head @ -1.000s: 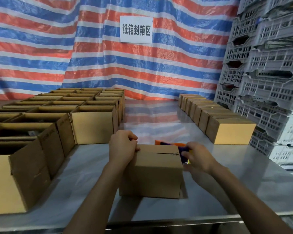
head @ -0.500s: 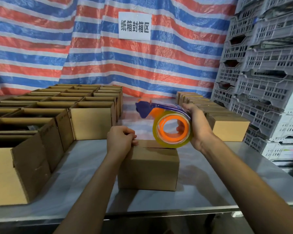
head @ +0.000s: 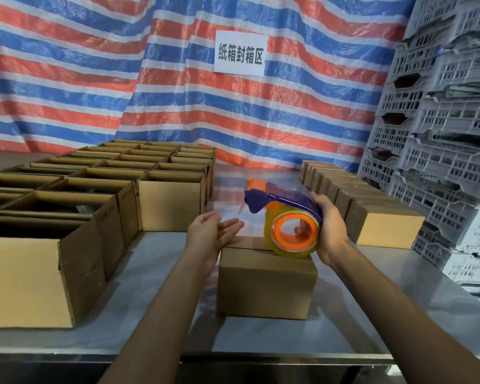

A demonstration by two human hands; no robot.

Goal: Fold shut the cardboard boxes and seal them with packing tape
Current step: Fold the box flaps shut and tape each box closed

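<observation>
a bare steel table (head: 122, 314) fills the lower view, its near edge running across the bottom. behind it hangs a tarp (head: 67, 79) striped red, blue and white, with a white paper sign (head: 240, 52) bearing black characters fixed to it. grey plastic crates (head: 441, 134) are stacked high at the right.

on the left of the table stand rows of open cardboard boxes (head: 53, 212), flaps up, packed side by side; their insides are too dark to tell what they hold. along the right side runs a line of closed boxes (head: 383, 225), touching one another.

between the two groups, near the front, stands one closed box (head: 265, 286), its top flaps folded flat with a seam showing.

the right hand (head: 330, 225) grips a tape dispenser (head: 288, 214) with a purple guard and orange core, fingers curled into the core, holding it just over the box's top. the yellowish tape roll (head: 295, 252) hangs at the box's top right.

the left hand (head: 209, 231) is spread, palm turned inward, fingers straight, holding nothing, at the box's top left edge; whether it touches the cardboard i cannot tell.
</observation>
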